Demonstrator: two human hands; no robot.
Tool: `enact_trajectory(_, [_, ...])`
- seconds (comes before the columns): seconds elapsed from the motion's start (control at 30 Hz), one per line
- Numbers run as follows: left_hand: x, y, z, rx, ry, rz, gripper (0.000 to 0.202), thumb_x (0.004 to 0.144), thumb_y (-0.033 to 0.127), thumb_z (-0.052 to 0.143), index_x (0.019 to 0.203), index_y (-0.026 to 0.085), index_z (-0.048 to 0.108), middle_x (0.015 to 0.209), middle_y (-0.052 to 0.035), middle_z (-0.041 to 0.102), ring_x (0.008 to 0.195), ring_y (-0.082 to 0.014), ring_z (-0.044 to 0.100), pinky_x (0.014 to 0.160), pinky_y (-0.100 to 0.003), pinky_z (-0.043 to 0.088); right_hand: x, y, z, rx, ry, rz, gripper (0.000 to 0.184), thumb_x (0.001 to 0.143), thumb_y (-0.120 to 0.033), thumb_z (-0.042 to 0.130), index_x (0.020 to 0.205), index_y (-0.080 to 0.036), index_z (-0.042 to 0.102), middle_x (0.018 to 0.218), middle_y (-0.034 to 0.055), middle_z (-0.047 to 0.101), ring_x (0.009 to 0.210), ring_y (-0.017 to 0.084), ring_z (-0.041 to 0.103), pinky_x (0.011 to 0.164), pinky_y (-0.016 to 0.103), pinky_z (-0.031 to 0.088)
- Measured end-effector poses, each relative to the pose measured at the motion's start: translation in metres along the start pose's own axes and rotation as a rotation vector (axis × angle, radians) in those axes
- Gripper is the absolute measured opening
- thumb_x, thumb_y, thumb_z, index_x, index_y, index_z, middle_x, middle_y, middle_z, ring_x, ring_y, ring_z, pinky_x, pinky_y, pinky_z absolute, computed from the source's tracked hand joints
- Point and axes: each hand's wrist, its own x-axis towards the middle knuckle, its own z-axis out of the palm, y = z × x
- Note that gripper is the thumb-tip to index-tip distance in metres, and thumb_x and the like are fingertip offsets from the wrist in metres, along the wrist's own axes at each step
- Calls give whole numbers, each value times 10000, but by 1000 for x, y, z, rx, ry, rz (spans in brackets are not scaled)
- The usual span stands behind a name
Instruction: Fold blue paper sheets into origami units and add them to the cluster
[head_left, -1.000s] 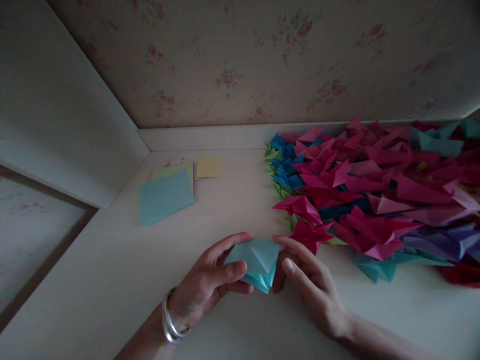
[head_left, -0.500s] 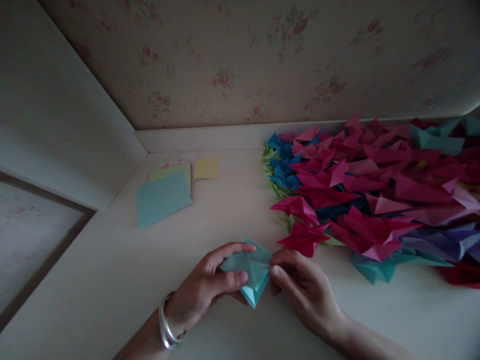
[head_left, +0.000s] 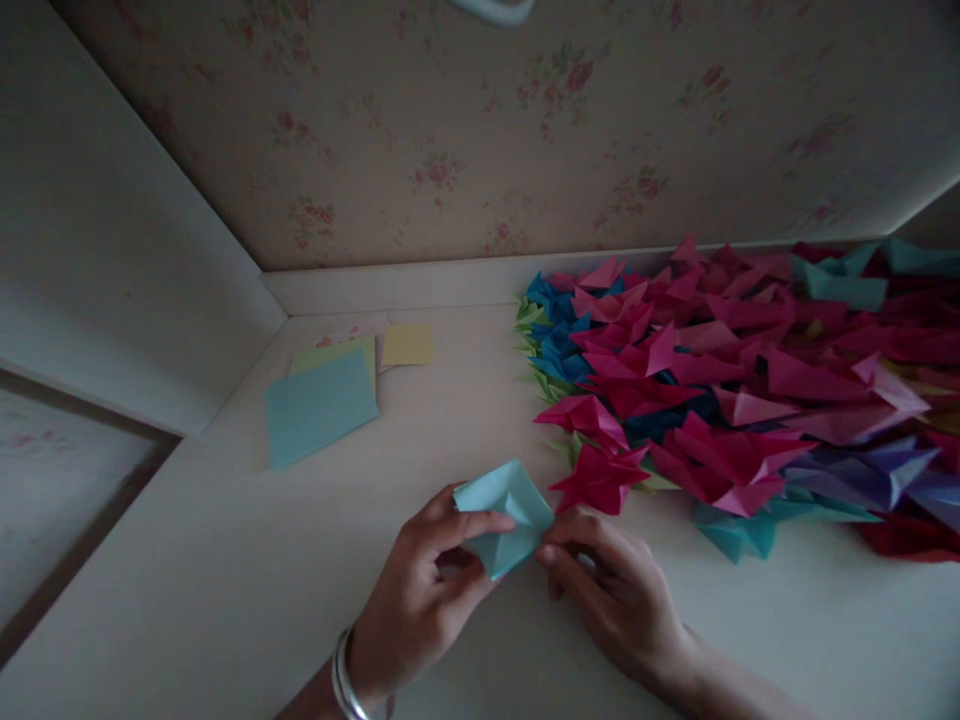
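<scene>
Over the white desk (head_left: 232,570), well out from its back edge, I see aqua paper (head_left: 526,506), seemingly part-folded, clamped in my left hand (head_left: 417,592), my right hand (head_left: 622,588) pinching its corner, folded pieces (head_left: 679,358) heaped rightward, flat sheets (head_left: 322,410) unfolded near the back-left corner.

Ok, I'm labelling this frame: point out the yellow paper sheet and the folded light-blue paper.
Yellow paper sheet (head_left: 408,344): head view, middle of its face.
Folded light-blue paper (head_left: 528,512): head view, visible face near its middle.
</scene>
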Motion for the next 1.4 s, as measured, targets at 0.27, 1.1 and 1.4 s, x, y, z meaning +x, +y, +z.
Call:
enact_trajectory(0.27, [-2, 1, -2, 80, 15, 35, 399, 794, 24, 621, 1044, 304, 754, 1474, -66, 462, 896, -164, 694, 707, -255, 590, -4, 3, -3, -23, -87, -71, 126, 967, -183, 569, 858, -243, 550, 614, -33, 608, 522, 123, 558, 510, 210, 429])
enact_trajectory(1.1, [2, 6, 1, 34, -16, 55, 121, 745, 179, 820, 857, 221, 839, 854, -58, 751, 715, -165, 700, 628, -222, 539, 4, -3, -13, 453, -277, 288, 122, 925, -221, 644, 998, -235, 741, 911, 62, 642, 753, 178, 655, 625, 266, 534])
enact_trajectory(1.4, [4, 12, 6, 141, -20, 44, 146, 865, 292, 723, 949, 213, 812, 863, -40, 726, 751, -166, 669, 666, -231, 514, 11, -5, -8, 398, -144, 352, 198, 936, -311, 649, 806, -178, 718, 767, 41, 659, 667, 155, 624, 584, 247, 514])
